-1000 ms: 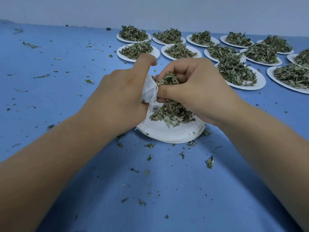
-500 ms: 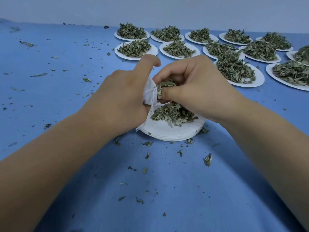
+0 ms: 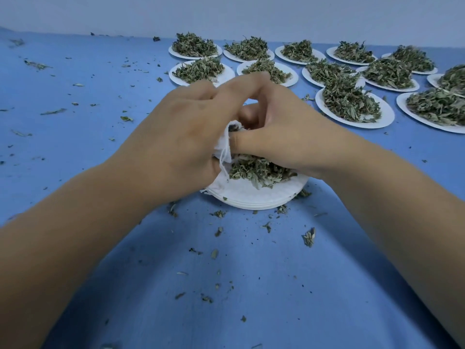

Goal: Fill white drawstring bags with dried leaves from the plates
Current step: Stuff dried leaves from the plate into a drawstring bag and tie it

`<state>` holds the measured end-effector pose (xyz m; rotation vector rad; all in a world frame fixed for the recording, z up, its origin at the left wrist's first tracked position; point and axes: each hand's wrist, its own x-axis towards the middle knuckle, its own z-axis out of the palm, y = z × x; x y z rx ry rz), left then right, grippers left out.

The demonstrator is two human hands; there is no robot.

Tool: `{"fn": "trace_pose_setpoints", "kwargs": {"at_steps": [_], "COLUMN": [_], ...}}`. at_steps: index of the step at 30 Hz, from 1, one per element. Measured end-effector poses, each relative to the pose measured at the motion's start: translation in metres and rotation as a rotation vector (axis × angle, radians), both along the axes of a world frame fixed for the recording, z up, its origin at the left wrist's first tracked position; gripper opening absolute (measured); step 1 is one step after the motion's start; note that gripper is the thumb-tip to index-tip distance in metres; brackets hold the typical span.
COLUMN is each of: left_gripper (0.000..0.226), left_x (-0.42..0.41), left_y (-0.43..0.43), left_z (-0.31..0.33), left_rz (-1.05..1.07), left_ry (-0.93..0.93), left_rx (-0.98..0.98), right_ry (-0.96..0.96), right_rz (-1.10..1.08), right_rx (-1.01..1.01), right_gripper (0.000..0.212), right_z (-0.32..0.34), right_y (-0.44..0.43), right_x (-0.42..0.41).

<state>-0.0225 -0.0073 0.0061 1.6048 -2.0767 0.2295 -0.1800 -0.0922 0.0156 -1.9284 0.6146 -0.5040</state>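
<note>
My left hand (image 3: 176,137) grips a white drawstring bag (image 3: 222,144) by its mouth, just above a stack of white plates (image 3: 254,197). Most of the bag is hidden behind that hand; a thin string hangs from it. My right hand (image 3: 279,132) has its fingers curled at the bag's mouth, pressing dried leaves into it, thumb against the bag's rim. A loose heap of dried leaves (image 3: 256,170) lies on the top plate under both hands.
Several white plates heaped with dried leaves (image 3: 349,102) stand in rows at the back and right of the blue table (image 3: 75,137). Leaf crumbs (image 3: 309,238) are scattered over the cloth. A pale wall runs behind the table.
My right hand has brought its pinch of leaves down into the bag's mouth, and the leaves it held are now hidden. My left thumb has folded down from its raised position.
</note>
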Motion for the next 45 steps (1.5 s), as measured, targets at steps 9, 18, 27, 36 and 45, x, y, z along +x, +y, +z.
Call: {"fn": "trace_pose_setpoints", "kwargs": {"at_steps": [9,18,27,36,45], "left_gripper": [0.061,0.014,0.009,0.013,0.015], "left_x": [0.008,0.004,-0.001,0.012,0.012], "left_y": [0.014,0.012,0.018,0.013,0.011], "left_z": [0.002,-0.008,-0.002,-0.009,-0.002], "left_rz": [-0.01,0.14,-0.079,0.176,0.05], "left_ry": [0.362,0.575,0.74,0.572,0.842], "left_rx": [-0.048,-0.078,-0.025,-0.152,-0.045], "right_ry": [-0.038,0.017,0.229,0.148,0.112], "right_rz": [-0.291,-0.365,-0.482,-0.394,-0.311], "right_rx": [-0.214,-0.326,-0.483,-0.321,-0.286], "right_gripper": [0.022,0.012,0.02,0.017,0.012], "right_z": [0.005,0.006,0.011,0.021,0.022], "right_y": [0.002,0.006,0.002,0.009,0.015], "right_x": [-0.002,0.001,0.023,0.022,0.015]}}
